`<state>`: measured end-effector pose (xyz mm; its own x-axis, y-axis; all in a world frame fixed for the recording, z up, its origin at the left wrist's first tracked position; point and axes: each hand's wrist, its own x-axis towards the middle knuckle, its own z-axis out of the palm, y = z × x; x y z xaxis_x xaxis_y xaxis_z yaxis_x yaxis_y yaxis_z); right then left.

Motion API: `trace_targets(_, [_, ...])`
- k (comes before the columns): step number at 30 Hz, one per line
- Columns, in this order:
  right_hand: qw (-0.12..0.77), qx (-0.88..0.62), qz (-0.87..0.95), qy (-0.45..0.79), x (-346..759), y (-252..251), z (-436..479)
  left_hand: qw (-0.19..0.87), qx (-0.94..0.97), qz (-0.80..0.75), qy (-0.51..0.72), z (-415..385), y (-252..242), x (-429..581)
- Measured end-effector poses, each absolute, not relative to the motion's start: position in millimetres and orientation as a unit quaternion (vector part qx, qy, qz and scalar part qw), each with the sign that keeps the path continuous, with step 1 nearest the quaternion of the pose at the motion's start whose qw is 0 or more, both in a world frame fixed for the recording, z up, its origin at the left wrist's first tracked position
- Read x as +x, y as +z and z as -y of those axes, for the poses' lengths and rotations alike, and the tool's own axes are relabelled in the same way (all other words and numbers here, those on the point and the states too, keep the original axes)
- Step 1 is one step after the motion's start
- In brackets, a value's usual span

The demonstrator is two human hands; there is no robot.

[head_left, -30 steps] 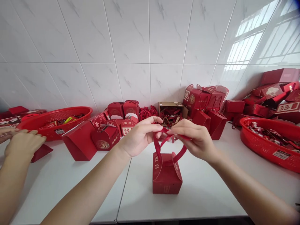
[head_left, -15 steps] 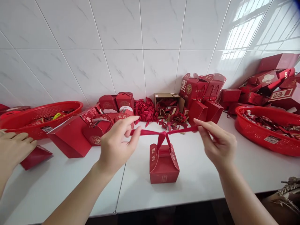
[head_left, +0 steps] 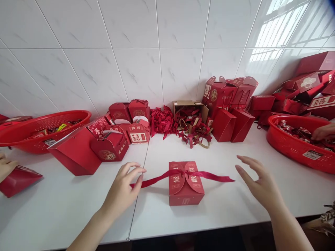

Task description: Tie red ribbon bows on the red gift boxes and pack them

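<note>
At the far left of the counter (head_left: 222, 205), a co-worker's hand (head_left: 6, 167) rests on a red packet (head_left: 21, 181); behind it sits the left basket (head_left: 34, 148), containing wrapped items (head_left: 61, 127). To the right stands a tall box (head_left: 75, 151), adjoining a group of boxes (head_left: 113, 146). The left hand (head_left: 131, 181) is positioned ahead of these, thumb and fingers parted; the ribbon's left end passes at the thumb, and contact cannot be determined. The box (head_left: 185, 188) stands upright on the counter between the hands, its rounded flaps folded over the top. The ribbon (head_left: 184, 172) is gathered at the flaps and extends to both sides. Behind, near the wall, are a ribbon pile (head_left: 163, 122) and an open carton (head_left: 192, 103). The right hand (head_left: 251, 177) is spread wide, holding nothing, just beside the ribbon's right end. At far right, another person's hand (head_left: 324, 132) reaches into the right basket (head_left: 290, 144), in front of a box heap (head_left: 311, 83).
</note>
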<state>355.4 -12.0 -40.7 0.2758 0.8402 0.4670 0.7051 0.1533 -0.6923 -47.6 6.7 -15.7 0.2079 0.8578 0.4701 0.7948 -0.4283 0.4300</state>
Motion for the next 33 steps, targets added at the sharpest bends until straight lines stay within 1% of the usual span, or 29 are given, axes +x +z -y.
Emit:
trace_targets(2, [0.481,-0.588,0.646,0.074,336.2,-22.0,11.3,0.070,0.763,-0.517,0.382,-6.9,-5.9,-29.1])
trace_targets(3, [0.465,-0.546,0.690,0.097,324.9,-12.2,11.1,0.103,0.759,-0.506,0.396,-7.0,-0.3,-18.8])
trace_targets(6, [0.356,-0.434,0.809,0.174,291.3,10.9,8.8,0.225,0.758,-0.466,0.398,-7.2,12.7,11.1])
trace_targets(7, [0.321,-0.411,0.832,0.188,282.1,15.0,7.0,0.255,0.759,-0.455,0.389,-7.5,14.9,19.2])
trace_targets(9, [0.279,-0.383,0.858,0.199,268.8,18.1,1.9,0.285,0.766,-0.440,0.373,-8.3,16.0,30.6])
trace_targets(12, [0.268,-0.353,0.871,0.213,260.9,16.3,-5.8,0.289,0.774,-0.432,0.361,-9.9,13.4,36.4])
trace_targets(16, [0.295,-0.327,0.863,0.249,259.9,12.5,-9.6,0.293,0.774,-0.433,0.358,-10.6,10.7,35.5])
trace_targets(20, [0.320,-0.336,0.843,0.273,260.9,2.8,-5.4,0.311,0.751,-0.457,0.362,-9.6,8.4,36.7])
trace_targets(23, [0.384,-0.393,0.751,0.366,265.1,-7.5,-0.4,0.363,0.694,-0.511,0.353,-10.5,4.5,37.0])
trace_targets(25, [0.406,-0.457,0.674,0.414,268.6,-10.9,2.1,0.416,0.655,-0.541,0.324,-12.1,2.0,36.0])
trace_targets(27, [0.381,-0.517,0.634,0.431,271.4,-9.0,3.3,0.467,0.634,-0.547,0.284,-13.7,0.7,34.4])
trace_targets(29, [0.328,-0.551,0.622,0.451,273.1,-3.0,3.0,0.482,0.636,-0.544,0.260,-14.1,0.5,32.6])
trace_targets(31, [0.284,-0.557,0.619,0.475,274.9,3.8,1.7,0.437,0.655,-0.559,0.260,-13.1,0.6,30.5])
trace_targets(33, [0.272,-0.567,0.619,0.470,278.3,8.4,0.5,0.355,0.678,-0.585,0.267,-11.3,-0.5,27.5])
